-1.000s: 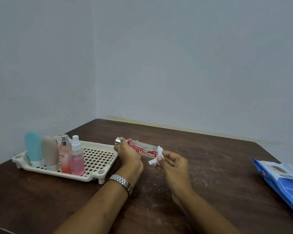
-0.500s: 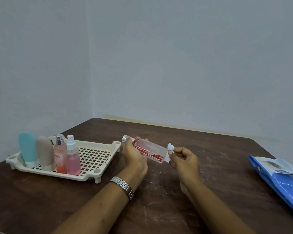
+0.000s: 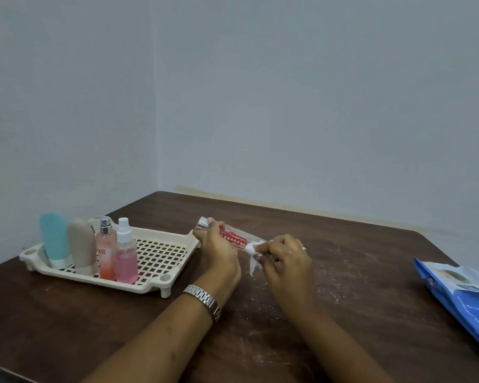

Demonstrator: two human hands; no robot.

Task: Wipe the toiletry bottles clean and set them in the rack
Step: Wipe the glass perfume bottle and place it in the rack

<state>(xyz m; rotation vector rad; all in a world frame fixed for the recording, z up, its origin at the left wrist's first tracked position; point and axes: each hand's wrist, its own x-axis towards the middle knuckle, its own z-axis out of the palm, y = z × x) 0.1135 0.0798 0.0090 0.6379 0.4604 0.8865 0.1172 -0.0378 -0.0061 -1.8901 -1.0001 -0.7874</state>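
My left hand (image 3: 219,252) grips a clear bottle with red print and a silver cap (image 3: 233,235), held sideways above the table. My right hand (image 3: 284,257) pinches a small white wipe (image 3: 253,251) against the bottle's base end. A cream plastic rack (image 3: 161,254) sits at the left. Standing in its left part are a teal tube (image 3: 54,240), a beige tube (image 3: 82,246), a peach spray bottle (image 3: 105,248) and a pink spray bottle (image 3: 125,254).
A blue wipes packet (image 3: 459,294) lies at the table's right edge. The dark wooden table (image 3: 343,258) meets two grey walls in a corner behind the rack. A metal watch (image 3: 203,299) is on my left wrist.
The bottle has tipped flatter and lower. My right hand with the wipe has shifted from the bottle's end tip to press along its base.
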